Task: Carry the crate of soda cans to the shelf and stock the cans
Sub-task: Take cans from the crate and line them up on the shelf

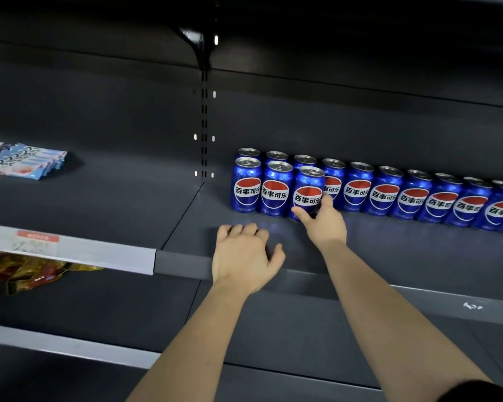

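Shelf [404, 250], dark grey. Row of blue soda cans [385, 195]: upright along the back, running to the right edge. Two front cans [246, 192]: before the row's left end. Third front can [307, 195]: upright beside them, gripped low by the right hand [324, 224], thumb left, fingers curled round its right. Left hand [244, 253]: palm down near the front edge, fingers loosely curled, holding nothing. Blue packets [24, 161]: far left, at the back.
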